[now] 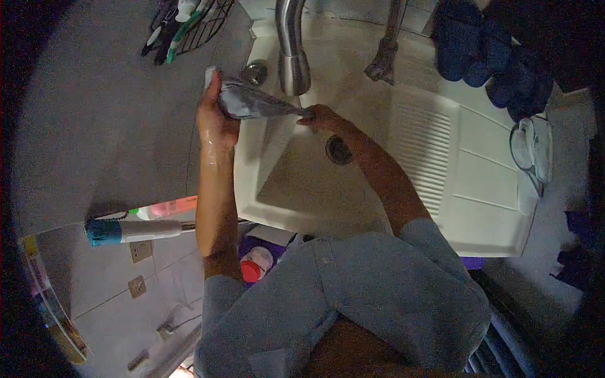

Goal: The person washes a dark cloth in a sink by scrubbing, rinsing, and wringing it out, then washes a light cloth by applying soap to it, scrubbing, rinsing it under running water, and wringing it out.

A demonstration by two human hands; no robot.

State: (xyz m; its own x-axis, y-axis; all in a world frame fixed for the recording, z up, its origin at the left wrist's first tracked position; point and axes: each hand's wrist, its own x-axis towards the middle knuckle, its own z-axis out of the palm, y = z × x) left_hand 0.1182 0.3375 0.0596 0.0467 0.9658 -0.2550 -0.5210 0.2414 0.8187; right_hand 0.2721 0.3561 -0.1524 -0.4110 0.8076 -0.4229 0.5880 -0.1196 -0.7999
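A wet-looking grey cloth is stretched between my two hands above the left side of the cream sink. My left hand grips its wide, bunched end, with the thumb upright against it and water glistening on the wrist. The narrow, twisted end is pinched in the fingers of my right hand, which is over the basin near the drain. Just beyond the cloth hangs the metal faucet, apart from it. No water stream shows. Whether the cloth is a garment, I cannot tell.
A ribbed washboard surface fills the sink's right part. Dark blue slippers lie at the far right, above a white item. Brushes rest by a wire rack at upper left. A red-lidded jar stands below my left forearm.
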